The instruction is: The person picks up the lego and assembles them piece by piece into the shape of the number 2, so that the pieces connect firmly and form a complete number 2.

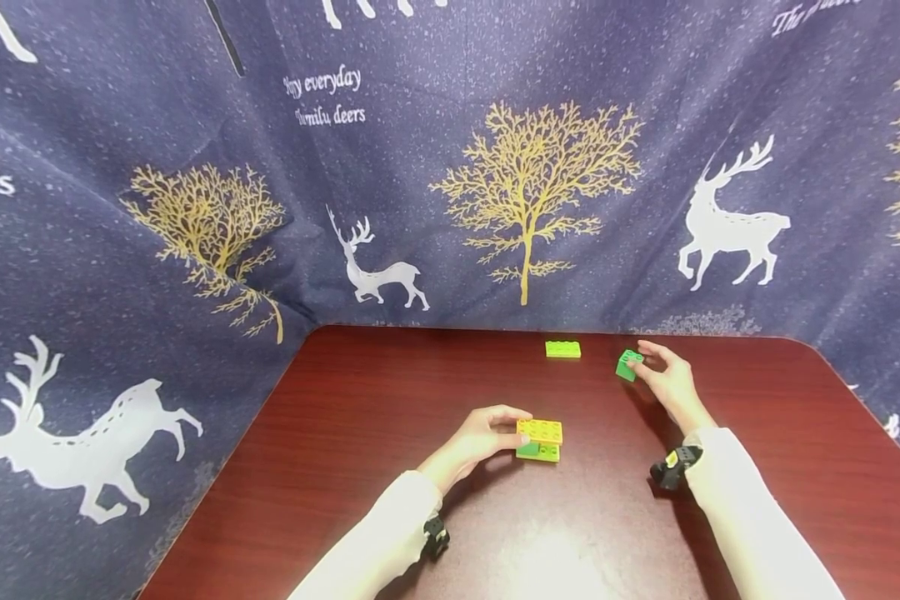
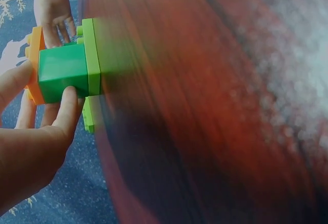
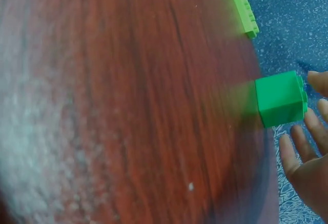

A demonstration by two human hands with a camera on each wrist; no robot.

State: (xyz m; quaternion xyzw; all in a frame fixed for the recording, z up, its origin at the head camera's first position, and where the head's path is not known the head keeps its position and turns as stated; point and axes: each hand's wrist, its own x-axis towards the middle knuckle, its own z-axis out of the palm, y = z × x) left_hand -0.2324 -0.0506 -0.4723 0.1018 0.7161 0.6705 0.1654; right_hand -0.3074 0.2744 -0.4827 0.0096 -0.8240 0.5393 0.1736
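Observation:
My left hand (image 1: 480,437) holds a small stack of toy building bricks near the table's middle. An orange-yellow plate brick (image 1: 546,430) tops the stack, a green brick (image 2: 62,70) sits under one end, and a lime plate brick (image 2: 94,55) forms the base. In the left wrist view, fingertips lie against the orange plate and the green brick. Farther back, my right hand (image 1: 672,385) reaches over a loose green brick (image 3: 279,100), studs toward the fingers. Its thumb and fingers are spread around the studded top, fingertips right at it.
Another lime plate brick (image 1: 563,350) lies near the table's back edge, left of the loose green brick. The reddish-brown table (image 1: 330,500) meets a dark blue cloth (image 1: 390,192) printed with deer and trees. Each wrist wears a small black camera.

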